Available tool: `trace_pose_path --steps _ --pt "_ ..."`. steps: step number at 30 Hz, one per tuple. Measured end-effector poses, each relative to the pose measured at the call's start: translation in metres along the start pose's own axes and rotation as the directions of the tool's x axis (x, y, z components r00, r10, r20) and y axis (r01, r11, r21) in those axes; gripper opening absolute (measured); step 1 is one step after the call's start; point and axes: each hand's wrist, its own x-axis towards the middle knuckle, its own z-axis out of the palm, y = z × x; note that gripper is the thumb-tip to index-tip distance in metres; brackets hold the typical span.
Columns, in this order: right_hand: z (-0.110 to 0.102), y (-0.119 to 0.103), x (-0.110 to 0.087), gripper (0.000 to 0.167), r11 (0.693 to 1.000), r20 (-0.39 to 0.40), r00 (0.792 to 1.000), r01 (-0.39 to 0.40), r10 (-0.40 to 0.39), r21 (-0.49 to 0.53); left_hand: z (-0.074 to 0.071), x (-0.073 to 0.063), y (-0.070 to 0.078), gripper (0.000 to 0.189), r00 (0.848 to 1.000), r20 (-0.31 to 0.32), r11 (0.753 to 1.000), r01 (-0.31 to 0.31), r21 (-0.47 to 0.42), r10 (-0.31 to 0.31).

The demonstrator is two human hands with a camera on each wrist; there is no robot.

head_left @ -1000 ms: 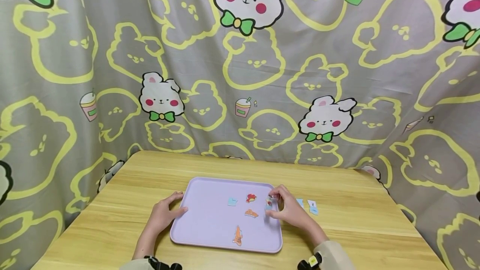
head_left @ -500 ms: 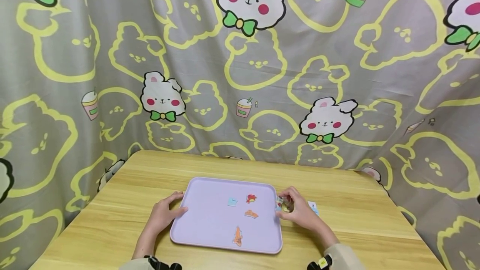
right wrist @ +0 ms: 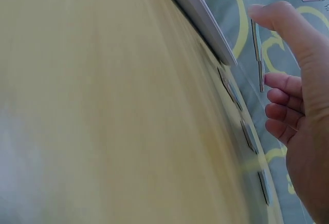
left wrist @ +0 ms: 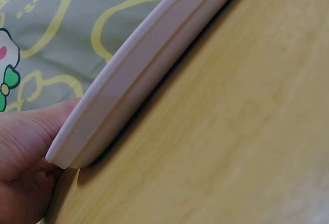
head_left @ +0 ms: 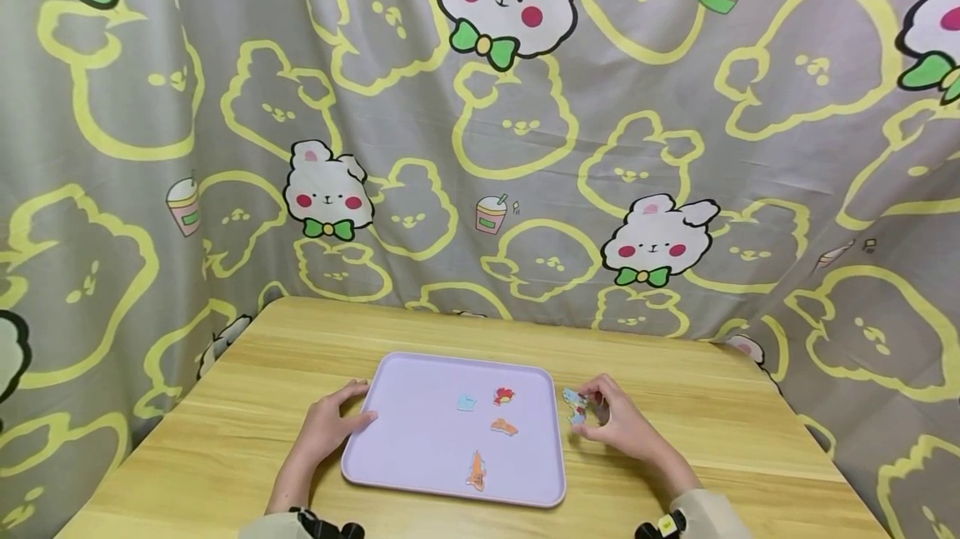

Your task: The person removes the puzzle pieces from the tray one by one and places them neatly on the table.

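Note:
My left hand [head_left: 327, 429] holds the left rim of the lavender tray [head_left: 405, 472], its thumb over the edge. In the left wrist view the tray's side wall [left wrist: 128, 75] hides some of that hand [left wrist: 31, 157]. Just right of the tray, my right hand [head_left: 618, 420] pinches a thin, light-blue puzzle piece [head_left: 576, 399] with red on it between thumb and fingers. The right wrist view shows this piece [right wrist: 258, 54] nearly edge-on, raised off the table, with the other fingers curled. On the tray lie a pale-blue piece [head_left: 467, 402], a red-and-yellow piece [head_left: 504, 396] and orange pieces [head_left: 477, 471].
Several more flat pieces [right wrist: 249, 135] lie on the wooden table [head_left: 720, 439] beyond the right hand, hidden behind it in the head view. A grey patterned curtain [head_left: 420, 131] hangs around the table's back and sides.
My right hand has moved rightward from above the tray's right side to beyond its rim, carrying the puzzle piece. Loose pieces on the table have become covered by it. The left hand stays put.

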Motion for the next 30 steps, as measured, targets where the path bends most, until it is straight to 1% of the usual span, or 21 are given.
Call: trace_pose_path --steps 7,12,18,23,30 --pt "-0.008 0.009 -0.005 0.049 0.999 0.000 1.000 0.007 -0.007 -0.038 0.001 0.000 0.000 0.052 1.000 0.001 1.000 0.006 0.001 -0.006" --pt "-0.016 0.011 -0.009 0.047 0.999 0.012 1.000 0.002 -0.001 -0.040 0.001 0.000 0.001 0.052 1.000 0.003 1.000 0.006 0.000 -0.006" --pt "-0.024 0.015 -0.015 0.047 0.999 0.004 1.000 -0.001 0.002 -0.042 0.000 0.001 0.001 0.051 1.000 -0.006 1.000 -0.008 0.002 0.008" --pt "-0.030 0.019 -0.019 0.048 0.998 0.010 1.000 -0.027 0.027 -0.059 0.001 0.000 0.001 0.051 1.000 -0.005 1.000 -0.009 -0.001 0.009" --pt "-0.036 0.026 -0.025 0.050 0.992 0.016 0.998 -0.059 0.061 -0.112 0.000 -0.001 0.001 0.052 1.000 -0.003 1.000 -0.007 -0.001 0.007"
